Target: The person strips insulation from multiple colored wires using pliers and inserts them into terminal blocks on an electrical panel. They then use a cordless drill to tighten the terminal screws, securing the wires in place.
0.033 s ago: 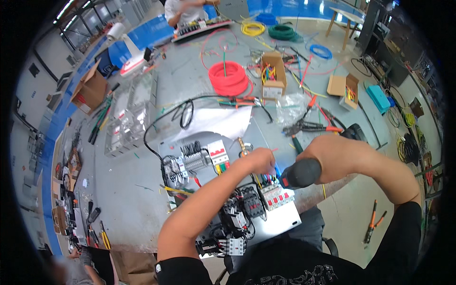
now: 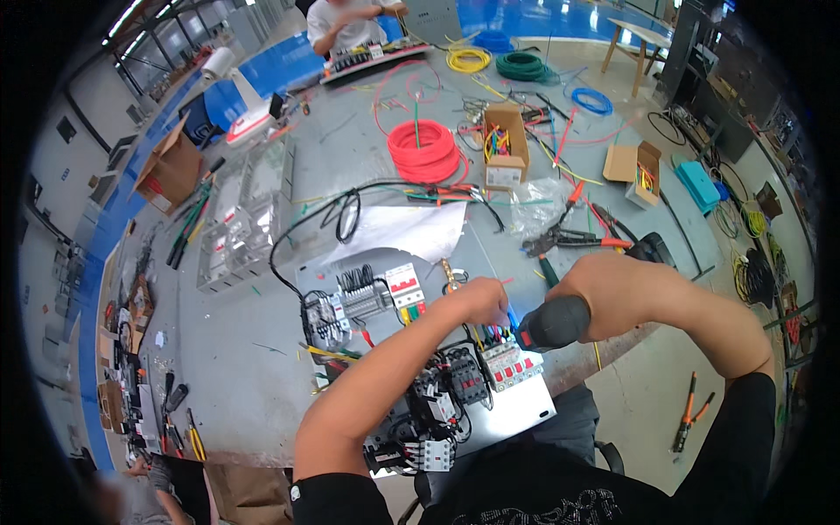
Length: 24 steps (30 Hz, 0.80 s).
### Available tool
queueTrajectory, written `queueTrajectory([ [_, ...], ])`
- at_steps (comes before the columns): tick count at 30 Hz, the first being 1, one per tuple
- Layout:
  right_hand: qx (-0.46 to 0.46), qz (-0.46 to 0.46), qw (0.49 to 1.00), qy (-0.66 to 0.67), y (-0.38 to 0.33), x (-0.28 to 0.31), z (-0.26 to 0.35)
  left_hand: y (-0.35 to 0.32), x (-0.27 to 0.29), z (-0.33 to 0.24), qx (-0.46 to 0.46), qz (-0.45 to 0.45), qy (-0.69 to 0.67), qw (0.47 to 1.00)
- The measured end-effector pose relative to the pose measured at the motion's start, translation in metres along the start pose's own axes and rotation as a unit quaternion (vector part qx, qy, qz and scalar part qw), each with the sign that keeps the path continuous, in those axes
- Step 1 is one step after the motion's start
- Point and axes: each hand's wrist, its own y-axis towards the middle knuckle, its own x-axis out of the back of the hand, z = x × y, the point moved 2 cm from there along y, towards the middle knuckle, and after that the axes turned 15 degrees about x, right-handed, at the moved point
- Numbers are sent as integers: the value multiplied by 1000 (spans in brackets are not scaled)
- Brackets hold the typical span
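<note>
My right hand (image 2: 608, 293) is wrapped round a black cordless screwdriver (image 2: 560, 321), whose front end points left toward coloured wires (image 2: 500, 332). Those wires stand at the upper edge of a row of circuit breakers (image 2: 514, 366) with red switches. My left hand (image 2: 483, 302) is closed beside the same wires, its fingertips partly hidden, so what it pinches is unclear. The breakers sit on a metal mounting plate (image 2: 516, 409) with black contactors (image 2: 466, 374) and black wiring. My left forearm hides part of the plate. Farther up it is a white breaker with red switches (image 2: 402, 284).
Pliers with red handles (image 2: 582, 238) and a plastic bag (image 2: 538, 208) lie beyond my right hand. Farther back are a red wire coil (image 2: 424, 153) and a carton of wire pieces (image 2: 505, 157). A clear plastic housing (image 2: 249, 210) lies left; another person (image 2: 350, 31) sits opposite.
The whole view has shifted slightly, with the table appearing a little lower. Both hands keep their places by the breakers. The person opposite has moved their arms.
</note>
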Motion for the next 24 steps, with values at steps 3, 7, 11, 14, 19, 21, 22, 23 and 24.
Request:
queueTrajectory([
  [3,-22,13,1000,18,0,7,11,-4,0,3,43,37,-33,998],
  [7,0,-15,1000,15,-5,2,7,-14,7,-1,31,35,-40,998],
  [11,64,-9,998,-21,-5,-1,-3,-17,6,20,2,12,-7,1000],
  [14,61,-8,998,-17,-4,-8,-21,-12,3,25,44,83,-90,991],
  [19,-2,-38,999,15,-11,-7,-7,-31,7,19,117,87,-217,965],
  [21,7,-36,999,-2,-11,-4,0,-34,6,18,127,86,-228,961],
  [22,14,-40,999,-3,-10,-5,-3,-34,5,18,129,87,-235,959],
  [23,21,-43,999,-4,-9,-7,-8,-34,4,19,131,88,-242,957],
  [24,29,-47,998,-5,-7,-7,-11,-34,3,19,129,86,-237,959],
])
